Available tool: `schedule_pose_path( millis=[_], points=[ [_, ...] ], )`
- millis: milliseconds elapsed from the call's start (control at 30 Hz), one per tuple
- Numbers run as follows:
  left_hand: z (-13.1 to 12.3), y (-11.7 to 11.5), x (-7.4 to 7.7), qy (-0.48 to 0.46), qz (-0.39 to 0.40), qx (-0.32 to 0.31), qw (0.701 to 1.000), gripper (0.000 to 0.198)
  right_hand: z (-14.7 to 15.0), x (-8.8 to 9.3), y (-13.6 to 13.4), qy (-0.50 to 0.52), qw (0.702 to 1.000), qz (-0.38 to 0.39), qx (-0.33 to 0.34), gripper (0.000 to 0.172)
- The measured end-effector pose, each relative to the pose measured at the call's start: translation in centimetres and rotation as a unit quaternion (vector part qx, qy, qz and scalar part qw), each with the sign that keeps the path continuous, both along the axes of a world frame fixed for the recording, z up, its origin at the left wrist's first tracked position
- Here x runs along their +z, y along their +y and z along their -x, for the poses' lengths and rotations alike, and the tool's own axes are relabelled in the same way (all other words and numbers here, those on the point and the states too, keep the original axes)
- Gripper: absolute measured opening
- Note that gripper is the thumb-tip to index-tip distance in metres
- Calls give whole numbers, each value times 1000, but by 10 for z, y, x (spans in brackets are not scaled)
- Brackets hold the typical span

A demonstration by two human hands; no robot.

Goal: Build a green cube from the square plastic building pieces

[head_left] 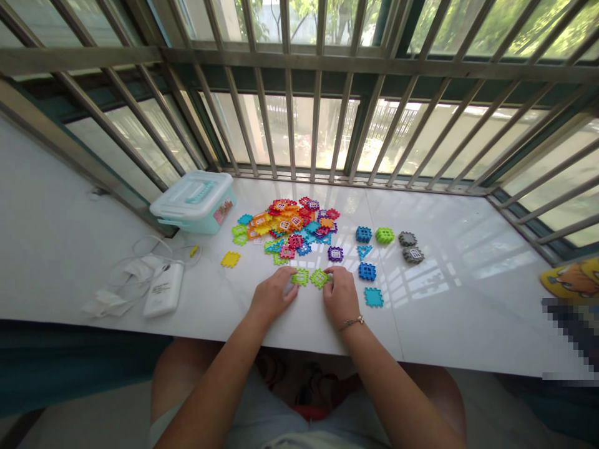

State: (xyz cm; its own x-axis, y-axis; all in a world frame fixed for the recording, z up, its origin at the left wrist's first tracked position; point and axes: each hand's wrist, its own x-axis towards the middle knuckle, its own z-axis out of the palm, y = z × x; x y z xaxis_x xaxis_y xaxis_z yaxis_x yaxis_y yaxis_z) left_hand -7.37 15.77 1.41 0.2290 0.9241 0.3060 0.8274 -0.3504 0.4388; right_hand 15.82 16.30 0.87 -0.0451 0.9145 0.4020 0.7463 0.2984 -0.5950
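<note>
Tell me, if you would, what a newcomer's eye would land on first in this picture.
The bright heap of multicoloured plastic interlocking tiles stands out first, in the middle of the white stone counter. Just in front of it, the left hand and right hand sit at two green tiles. Steel window bars run across the view behind the counter.

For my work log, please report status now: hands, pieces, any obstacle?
Left hand touching lime-green waffle block; right hand, second one. Blue waffle block nearby, not blocking.
</note>
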Motion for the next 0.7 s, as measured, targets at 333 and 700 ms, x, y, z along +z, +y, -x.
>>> schedule_pose_path(
  millis=[333, 700],
  points=[
    [1, -2, 4, -4, 6, -12, 1000, 24, 3, 2, -1, -44, 998, 35, -4, 24],
    [-1, -3, 9, -3, -8, -16, 1000, 14, 4, 8, -3, -71, 996, 44, -17, 14]
  ],
)
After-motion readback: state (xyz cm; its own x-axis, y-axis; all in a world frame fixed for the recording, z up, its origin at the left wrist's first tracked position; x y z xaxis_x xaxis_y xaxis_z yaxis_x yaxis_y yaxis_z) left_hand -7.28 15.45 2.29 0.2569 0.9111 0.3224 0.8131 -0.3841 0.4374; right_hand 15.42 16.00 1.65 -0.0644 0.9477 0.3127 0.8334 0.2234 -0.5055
